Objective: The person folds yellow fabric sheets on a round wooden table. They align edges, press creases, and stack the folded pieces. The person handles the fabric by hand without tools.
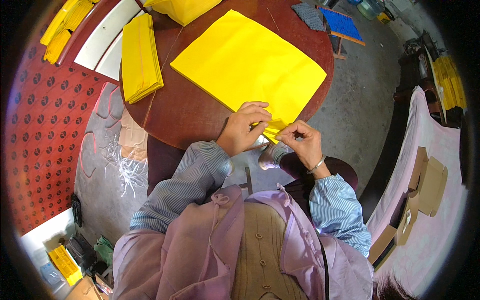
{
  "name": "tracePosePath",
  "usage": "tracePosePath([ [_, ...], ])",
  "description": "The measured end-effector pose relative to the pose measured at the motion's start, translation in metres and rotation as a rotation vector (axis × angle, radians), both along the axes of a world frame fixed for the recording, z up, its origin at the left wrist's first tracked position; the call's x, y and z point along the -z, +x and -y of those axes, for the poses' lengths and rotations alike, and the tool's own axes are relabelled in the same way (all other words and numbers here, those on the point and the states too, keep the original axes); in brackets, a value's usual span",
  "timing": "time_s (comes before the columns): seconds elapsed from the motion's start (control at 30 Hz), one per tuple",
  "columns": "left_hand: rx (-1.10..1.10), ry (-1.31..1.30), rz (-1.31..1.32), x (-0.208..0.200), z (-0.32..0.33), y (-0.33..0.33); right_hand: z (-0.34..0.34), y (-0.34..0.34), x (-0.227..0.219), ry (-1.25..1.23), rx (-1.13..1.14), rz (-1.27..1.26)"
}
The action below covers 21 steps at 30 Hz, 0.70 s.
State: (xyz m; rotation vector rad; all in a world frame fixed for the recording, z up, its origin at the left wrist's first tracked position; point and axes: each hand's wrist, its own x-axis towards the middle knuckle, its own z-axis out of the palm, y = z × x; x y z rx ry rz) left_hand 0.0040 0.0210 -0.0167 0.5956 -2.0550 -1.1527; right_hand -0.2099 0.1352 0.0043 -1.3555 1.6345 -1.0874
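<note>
A thick stack of bright yellow sheets (pixel 255 62) lies on the round brown table (pixel 200 117); whether they are paper or cloth I cannot tell. Its near corner juts past the table edge toward me, the layers fanned apart. My left hand (pixel 245 126) grips that corner from the left, fingers bent over the top and thumb beneath them. From the right, my right hand (pixel 303 144) pinches the fanned edges between thumb and forefinger. A bracelet circles my right wrist.
On the table's left rests a folded yellow bundle (pixel 141 57), with another yellow pile (pixel 185 9) at the far edge. A blue woven stool (pixel 344 25) stands beyond the table. Opened cardboard boxes (pixel 431 187) lie on a pale cloth at right. White shredded strips (pixel 125 165) litter the floor.
</note>
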Motion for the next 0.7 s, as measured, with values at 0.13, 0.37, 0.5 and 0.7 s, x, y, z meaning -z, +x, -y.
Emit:
tracePosePath([
  [0.13, 0.025, -0.003, -0.004, -0.002, 0.001, 0.001, 0.0, 0.0, 0.001, -0.006, 0.006, 0.012],
  [0.37, 0.055, 0.008, 0.008, -0.006, 0.002, 0.004, 0.0, -0.001, 0.002, 0.056, 0.004, 0.037],
  [0.5, -0.017, -0.008, 0.004, -0.005, -0.005, -0.002, 0.001, -0.001, 0.004, 0.071, 0.018, 0.059],
  [0.7, -0.105, -0.057, 0.033, -0.001, -0.013, -0.007, 0.0, 0.0, 0.008, 0.026, 0.025, 0.091],
])
